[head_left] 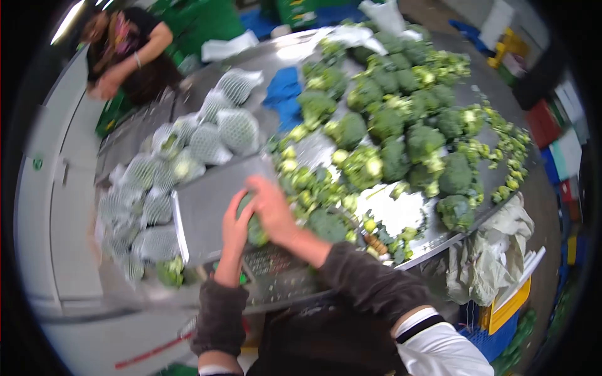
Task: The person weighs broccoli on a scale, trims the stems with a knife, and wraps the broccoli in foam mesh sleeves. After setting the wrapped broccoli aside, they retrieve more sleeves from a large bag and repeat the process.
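1. The left hand [234, 227] and right hand [271, 210] close around one broccoli head [254, 230], gripping it between them.
2. The broccoli head sits just above the near right corner of the metal tray [204, 210].
3. Loose broccoli [401, 131] lies to the right.

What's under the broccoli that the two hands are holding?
The broccoli sits at the edge of a flat metal tray, gripped by the left hand and the right hand. The hands and the broccoli cover the spot right beneath it.
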Demonstrator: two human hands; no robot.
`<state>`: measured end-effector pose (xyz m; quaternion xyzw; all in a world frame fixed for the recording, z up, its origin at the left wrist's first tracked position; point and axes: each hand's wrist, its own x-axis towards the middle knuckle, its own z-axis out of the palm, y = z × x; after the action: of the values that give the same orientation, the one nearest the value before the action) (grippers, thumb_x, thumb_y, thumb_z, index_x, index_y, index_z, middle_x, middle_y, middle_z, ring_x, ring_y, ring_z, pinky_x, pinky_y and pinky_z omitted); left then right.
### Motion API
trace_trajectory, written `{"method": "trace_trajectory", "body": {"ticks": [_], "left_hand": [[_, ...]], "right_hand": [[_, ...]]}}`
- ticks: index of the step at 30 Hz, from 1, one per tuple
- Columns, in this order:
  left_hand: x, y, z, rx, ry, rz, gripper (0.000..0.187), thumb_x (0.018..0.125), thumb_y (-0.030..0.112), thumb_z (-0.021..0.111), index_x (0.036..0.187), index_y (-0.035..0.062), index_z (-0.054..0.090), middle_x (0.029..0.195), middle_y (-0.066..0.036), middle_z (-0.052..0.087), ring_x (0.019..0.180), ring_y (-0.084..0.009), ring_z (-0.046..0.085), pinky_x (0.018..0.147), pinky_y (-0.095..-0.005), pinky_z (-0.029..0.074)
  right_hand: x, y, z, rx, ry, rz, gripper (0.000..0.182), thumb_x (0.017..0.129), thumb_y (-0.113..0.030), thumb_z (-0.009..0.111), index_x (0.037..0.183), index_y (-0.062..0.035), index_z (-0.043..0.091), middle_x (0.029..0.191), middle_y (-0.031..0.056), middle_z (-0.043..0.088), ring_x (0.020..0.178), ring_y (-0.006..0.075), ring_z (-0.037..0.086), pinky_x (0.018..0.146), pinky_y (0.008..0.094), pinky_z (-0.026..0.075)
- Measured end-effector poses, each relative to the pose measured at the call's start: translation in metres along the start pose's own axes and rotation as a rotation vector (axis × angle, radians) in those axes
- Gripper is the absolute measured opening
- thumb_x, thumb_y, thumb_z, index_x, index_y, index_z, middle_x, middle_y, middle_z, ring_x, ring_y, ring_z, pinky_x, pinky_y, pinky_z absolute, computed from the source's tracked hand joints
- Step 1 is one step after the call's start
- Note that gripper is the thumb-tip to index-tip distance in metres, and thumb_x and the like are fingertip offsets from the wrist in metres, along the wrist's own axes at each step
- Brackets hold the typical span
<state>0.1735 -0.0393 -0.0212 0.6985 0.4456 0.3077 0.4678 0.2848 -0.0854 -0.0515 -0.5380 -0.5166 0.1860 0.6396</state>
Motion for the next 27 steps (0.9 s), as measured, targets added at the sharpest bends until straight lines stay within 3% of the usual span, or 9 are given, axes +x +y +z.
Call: {"method": "trace_trajectory", "body": {"ticks": [4, 7, 11, 13, 14, 17, 22, 24, 27], "left_hand": [[0.005, -0.031, -0.004, -0.173, 0.019, 0.053, 0.034, 0.079, 0.009, 0.051, 0.110, -0.0022, 0.057, 0.109, -0.013, 0.060, 0.102, -0.0196, 0.055, 0.092, -0.0301, 0.040], [0.010, -0.023, -0.013, -0.082, 0.061, 0.183, 0.033, 0.077, 0.008, 0.049, 0.107, -0.0025, 0.057, 0.104, -0.011, 0.061, 0.099, -0.0190, 0.055, 0.090, -0.0301, 0.040], [0.013, -0.017, -0.038, 0.056, -0.017, 0.237, 0.031, 0.078, 0.010, 0.052, 0.107, -0.0022, 0.057, 0.102, -0.010, 0.061, 0.098, -0.0185, 0.055, 0.088, -0.0309, 0.041], [0.010, -0.036, -0.046, -0.011, 0.078, 0.192, 0.031, 0.082, 0.013, 0.053, 0.108, -0.0020, 0.056, 0.101, -0.009, 0.060, 0.097, -0.0188, 0.054, 0.088, -0.0318, 0.041], [0.010, -0.043, -0.048, -0.020, 0.054, 0.196, 0.031, 0.082, 0.013, 0.053, 0.108, -0.0020, 0.056, 0.101, -0.009, 0.060, 0.097, -0.0188, 0.054, 0.088, -0.0318, 0.041], [0.009, -0.061, -0.054, -0.037, 0.228, 0.217, 0.033, 0.088, 0.016, 0.049, 0.114, -0.0028, 0.053, 0.111, -0.013, 0.056, 0.101, -0.0208, 0.052, 0.090, -0.0328, 0.040], [0.002, -0.049, -0.054, -0.025, 0.094, 0.163, 0.036, 0.092, 0.015, 0.043, 0.122, -0.0036, 0.048, 0.122, -0.017, 0.051, 0.110, -0.0271, 0.049, 0.097, -0.0356, 0.035], [0.002, -0.048, -0.058, 0.244, 0.172, 0.261, 0.037, 0.092, 0.015, 0.042, 0.124, -0.0036, 0.046, 0.124, -0.016, 0.050, 0.111, -0.0282, 0.049, 0.098, -0.0359, 0.035], [0.002, -0.045, -0.060, 0.198, 0.219, 0.256, 0.035, 0.089, 0.015, 0.045, 0.119, -0.0038, 0.050, 0.120, -0.015, 0.052, 0.109, -0.0268, 0.051, 0.096, -0.0352, 0.037]], "right_hand": [[0.004, -0.023, 0.000, -0.123, -0.092, -0.011, 0.033, 0.086, -0.031, 0.044, 0.104, -0.0059, 0.056, 0.110, 0.0154, 0.054, 0.106, 0.0330, 0.049, 0.090, 0.0406, 0.037], [0.001, -0.029, 0.012, -0.140, 0.050, -0.057, 0.027, 0.082, -0.029, 0.047, 0.095, -0.0075, 0.058, 0.106, 0.0127, 0.055, 0.104, 0.0313, 0.050, 0.088, 0.0399, 0.038], [-0.001, -0.024, 0.038, -0.065, 0.146, -0.050, 0.028, 0.082, -0.028, 0.049, 0.096, -0.0056, 0.056, 0.103, 0.0120, 0.055, 0.103, 0.0318, 0.049, 0.090, 0.0412, 0.036], [0.000, -0.026, 0.049, 0.005, 0.007, -0.041, 0.031, 0.080, -0.029, 0.050, 0.101, -0.0049, 0.054, 0.106, 0.0134, 0.053, 0.106, 0.0331, 0.048, 0.094, 0.0432, 0.033], [0.003, -0.027, 0.051, -0.012, 0.024, -0.034, 0.031, 0.080, -0.029, 0.050, 0.101, -0.0049, 0.054, 0.106, 0.0134, 0.053, 0.106, 0.0331, 0.048, 0.094, 0.0432, 0.033], [0.007, -0.029, 0.055, -0.027, -0.051, -0.077, 0.040, 0.081, -0.032, 0.052, 0.109, -0.0048, 0.049, 0.113, 0.0153, 0.048, 0.114, 0.0345, 0.043, 0.100, 0.0442, 0.029], [-0.036, -0.034, -0.004, -0.043, 0.073, -0.012, 0.035, 0.083, -0.026, 0.052, 0.109, -0.0035, 0.049, 0.116, 0.0142, 0.048, 0.113, 0.0325, 0.044, 0.098, 0.0425, 0.032], [-0.074, -0.036, -0.047, -0.080, 0.109, 0.024, 0.029, 0.083, -0.019, 0.053, 0.108, -0.0036, 0.051, 0.116, 0.0136, 0.050, 0.111, 0.0312, 0.046, 0.096, 0.0411, 0.034], [-0.151, -0.046, -0.124, -0.287, 0.190, 0.204, 0.027, 0.085, -0.015, 0.051, 0.109, -0.0037, 0.052, 0.116, 0.0135, 0.051, 0.112, 0.0290, 0.047, 0.096, 0.0376, 0.036]]}}
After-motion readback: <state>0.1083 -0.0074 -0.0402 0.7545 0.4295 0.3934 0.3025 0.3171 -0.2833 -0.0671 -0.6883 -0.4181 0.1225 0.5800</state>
